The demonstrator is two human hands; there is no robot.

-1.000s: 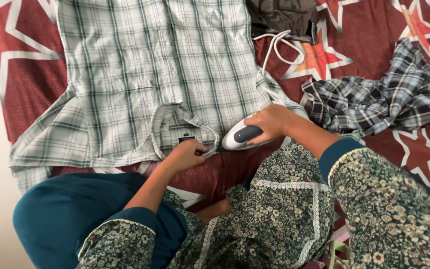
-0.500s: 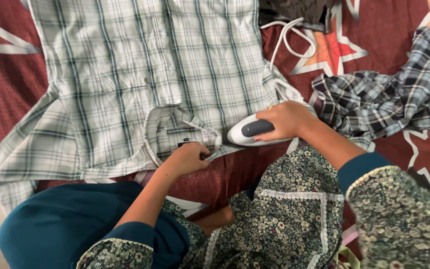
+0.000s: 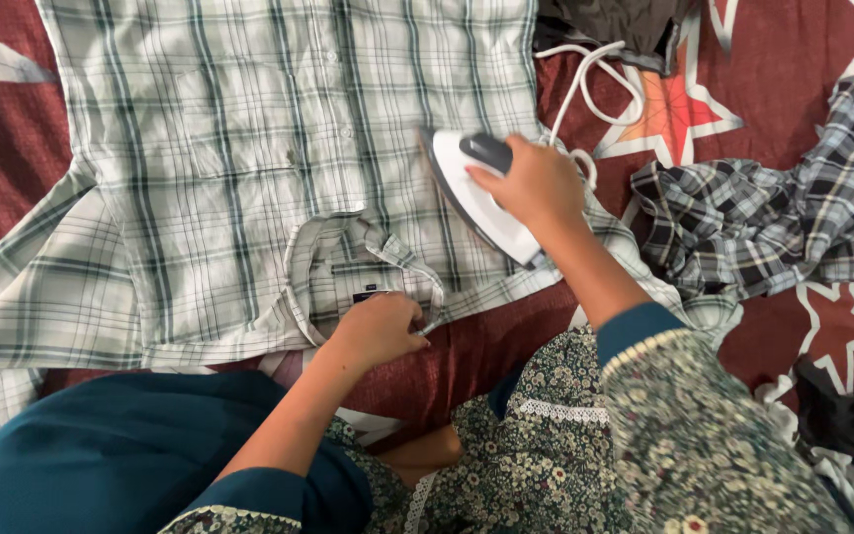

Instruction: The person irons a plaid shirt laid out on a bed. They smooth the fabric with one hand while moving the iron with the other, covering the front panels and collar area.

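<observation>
Two hands: both ours, bare, at work over a bed (image 3: 783,59) covered in a dark red spread with star shapes.
Right hand (image 3: 536,183): our grip is clenched round the grey handle of a white iron (image 3: 471,198), which rests on the right front of the shirt, nose pointing away from us.
Left hand (image 3: 378,326): our fingers pinch the near edge of the collar (image 3: 348,262), holding it down.
Shirt (image 3: 249,148): pale green plaid, spread flat and buttoned, collar towards us.
Cord (image 3: 590,84): white, looping from the iron towards the top of the bed.
Other cloth: a dark plaid shirt (image 3: 773,218) lies crumpled to the right, apart from the iron.
</observation>
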